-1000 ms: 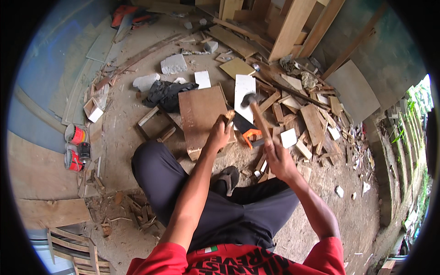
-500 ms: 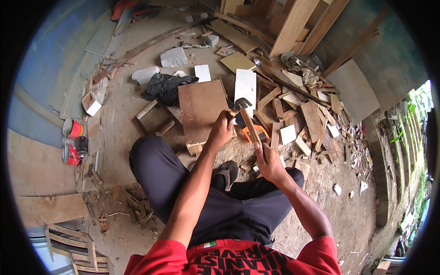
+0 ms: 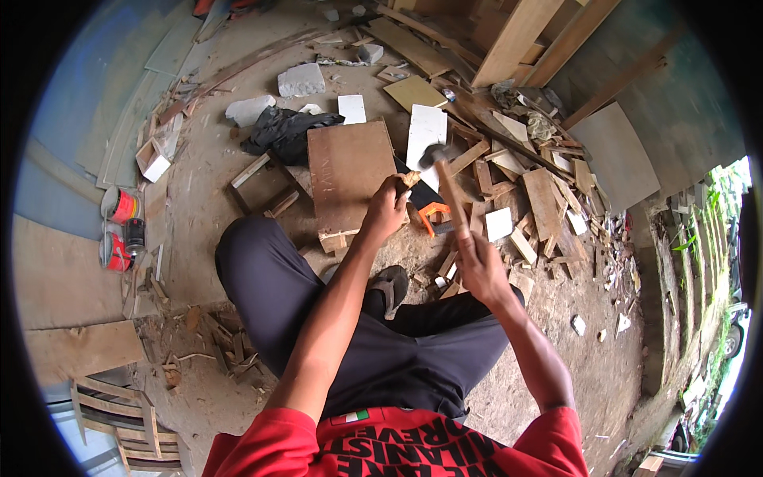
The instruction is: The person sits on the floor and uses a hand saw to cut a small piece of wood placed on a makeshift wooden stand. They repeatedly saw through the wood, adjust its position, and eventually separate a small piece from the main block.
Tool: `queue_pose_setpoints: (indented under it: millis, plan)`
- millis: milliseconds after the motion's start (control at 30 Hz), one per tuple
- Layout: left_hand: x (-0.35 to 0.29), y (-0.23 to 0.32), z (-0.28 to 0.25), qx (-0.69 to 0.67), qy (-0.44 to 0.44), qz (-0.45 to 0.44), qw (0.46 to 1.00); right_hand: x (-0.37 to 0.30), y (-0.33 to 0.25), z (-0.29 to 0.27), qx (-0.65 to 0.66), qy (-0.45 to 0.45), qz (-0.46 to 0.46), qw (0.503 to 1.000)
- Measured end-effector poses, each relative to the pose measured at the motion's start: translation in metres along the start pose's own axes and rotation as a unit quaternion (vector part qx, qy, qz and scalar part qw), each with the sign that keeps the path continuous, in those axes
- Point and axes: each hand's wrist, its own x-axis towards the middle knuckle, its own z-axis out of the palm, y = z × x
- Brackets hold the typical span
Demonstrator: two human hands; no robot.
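My right hand (image 3: 482,266) grips the wooden handle of a hammer (image 3: 451,195). Its dark head is raised and slightly blurred, a short way to the right of my left hand (image 3: 386,208). The fingers of that left hand are closed round a small wood piece (image 3: 409,180) with a pale, rough end showing; the rest is hidden in the grip. Beneath and beside this hand stands a brown wooden box (image 3: 350,176). An orange-handled saw (image 3: 430,213) lies just right of the box, partly covered by the hammer and hand.
Scrap wood (image 3: 544,211) is heaped to the right, with a white board (image 3: 427,139) near it. A black cloth (image 3: 290,133) and concrete blocks (image 3: 301,80) lie beyond the box. Paint cans (image 3: 119,205) stand at the left, and an open wooden frame (image 3: 265,186) sits left of the box.
The hammer has swung up and to the right, away from the wood piece in my left hand. My right hand has moved slightly right; my left hand still holds the wood.
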Motion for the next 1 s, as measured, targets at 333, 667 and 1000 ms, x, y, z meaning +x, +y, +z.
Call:
queue_pose_setpoints:
  millis: [333,667,1000]
  plan:
    - [0.002,-0.002,-0.006,-0.029,-0.009,0.013,0.999,-0.010,0.031,0.032,-0.021,0.075,-0.150,0.986]
    - [0.002,0.002,-0.002,-0.017,-0.001,0.029,0.999,-0.011,0.014,0.033,-0.035,0.096,-0.242,0.965]
    - [-0.017,0.051,0.006,-0.183,-0.016,-0.029,0.983,-0.025,0.061,0.047,0.320,0.119,-0.023,0.940]
